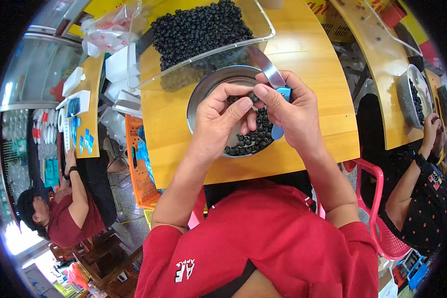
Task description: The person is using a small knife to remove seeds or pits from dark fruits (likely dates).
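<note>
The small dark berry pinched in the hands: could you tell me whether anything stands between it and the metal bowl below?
Nothing visible does: the berry sits between both hands' fingertips directly over the open metal bowl.

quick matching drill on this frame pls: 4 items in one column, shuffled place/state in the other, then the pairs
Items
1. knife
2. single dark berry
3. metal bowl
4. clear tray of berries

Places/states
A. on the wooden table, beyond the bowl
B. under both hands, part filled with dark berries
C. in the right hand, blue handle, blade pointing away
D. pinched between fingertips of the left hand and the right hand

Pairs: 1-C, 2-D, 3-B, 4-A
</note>
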{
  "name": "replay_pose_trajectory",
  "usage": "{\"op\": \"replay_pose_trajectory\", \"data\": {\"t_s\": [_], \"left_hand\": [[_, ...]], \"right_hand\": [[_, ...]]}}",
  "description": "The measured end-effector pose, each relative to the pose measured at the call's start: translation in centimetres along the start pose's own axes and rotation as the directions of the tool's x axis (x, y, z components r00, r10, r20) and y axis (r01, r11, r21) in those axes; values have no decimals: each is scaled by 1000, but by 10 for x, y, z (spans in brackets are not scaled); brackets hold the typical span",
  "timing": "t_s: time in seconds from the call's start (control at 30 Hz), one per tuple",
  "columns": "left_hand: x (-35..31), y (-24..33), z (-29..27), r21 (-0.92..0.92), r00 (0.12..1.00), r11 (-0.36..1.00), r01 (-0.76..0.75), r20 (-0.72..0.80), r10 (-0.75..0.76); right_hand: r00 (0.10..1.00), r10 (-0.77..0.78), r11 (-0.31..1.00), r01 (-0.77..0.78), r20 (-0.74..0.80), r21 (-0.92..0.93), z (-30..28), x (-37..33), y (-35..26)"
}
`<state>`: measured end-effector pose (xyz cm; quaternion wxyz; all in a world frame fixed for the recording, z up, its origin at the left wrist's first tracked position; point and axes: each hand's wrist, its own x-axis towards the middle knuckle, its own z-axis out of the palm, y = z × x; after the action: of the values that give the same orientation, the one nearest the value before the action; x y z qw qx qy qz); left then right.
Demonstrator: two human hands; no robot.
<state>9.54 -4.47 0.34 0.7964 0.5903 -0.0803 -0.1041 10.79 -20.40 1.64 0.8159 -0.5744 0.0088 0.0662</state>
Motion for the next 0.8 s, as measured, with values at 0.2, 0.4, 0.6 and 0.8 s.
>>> {"op": "replay_pose_trajectory", "data": {"t_s": [0.2,0.4,0.6,0.8], "left_hand": [[1,-4,0,-329,998,943,54,-5,-59],[1,-8,-1,-276,999,961,13,-44,-26],[2,-8,1,-248,999,969,-4,-32,-3],[1,-9,-3,-204,999,978,-42,-43,34]], "right_hand": [[995,-83,996,85,46,-41,-5,-1,-1],[973,-123,958,168,194,-232,-5,-14,0],[977,-111,948,159,183,-276,-5,-13,4],[974,-94,953,148,207,-264,-7,-11,3]]}}
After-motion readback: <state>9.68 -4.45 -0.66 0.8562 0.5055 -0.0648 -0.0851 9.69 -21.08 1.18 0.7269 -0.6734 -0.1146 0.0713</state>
